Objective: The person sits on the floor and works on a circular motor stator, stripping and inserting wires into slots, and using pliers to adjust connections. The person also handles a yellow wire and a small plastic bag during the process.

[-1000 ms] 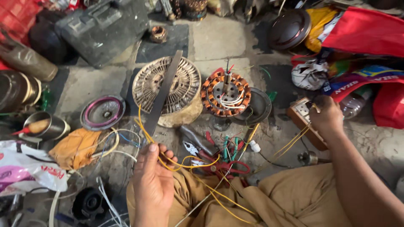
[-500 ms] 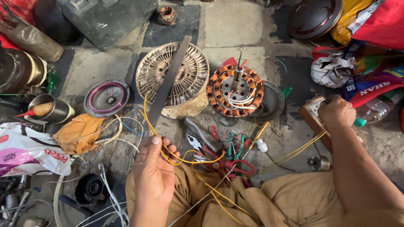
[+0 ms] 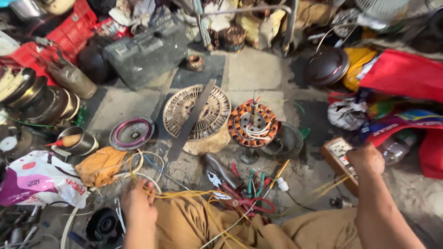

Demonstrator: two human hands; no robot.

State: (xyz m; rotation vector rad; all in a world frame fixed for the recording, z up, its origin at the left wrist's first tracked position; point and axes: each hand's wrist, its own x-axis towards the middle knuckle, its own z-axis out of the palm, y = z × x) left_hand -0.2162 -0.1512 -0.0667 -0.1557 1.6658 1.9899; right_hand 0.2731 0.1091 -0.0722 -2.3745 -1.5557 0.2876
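From the head camera, you sit on a cluttered workshop floor [image 3: 258, 74], your tan-clothed lap filling the bottom of the frame. Your left hand [image 3: 138, 207] rests low at the left, its fingers curled among a bundle of thin yellow wires [image 3: 184, 194] that loop from the floor across your knee; the grip looks loose, and you cannot tell for sure whether the fingers pinch a strand. Your right hand [image 3: 365, 159] is closed in a fist on the edge of a small wooden switchboard box [image 3: 340, 161] lying at the right, with more yellow strands [image 3: 330, 184] fanning out just below it.

Ahead of you, a copper-wound fan stator [image 3: 253, 124] stands upright on a dark round cover [image 3: 285, 142]. Just beside it to the left, a tan ribbed rotor disc [image 3: 197, 113] sits on a pale block, with a long flat metal bar [image 3: 190, 121] laid slantwise across it. Between the stator and your lap lie pliers and red-handled cutters [image 3: 233, 191], touching one another in a heap, next to a green-handled tool [image 3: 251, 182].

Farther left, a purple-rimmed round cover [image 3: 131, 133] lies flat near an orange rag [image 3: 99, 166], a metal cup [image 3: 78, 140] and a white and pink plastic bag [image 3: 39, 177]. A dark tool case [image 3: 147, 53] sits at the back, and a red bag [image 3: 401, 74] lies at far right.
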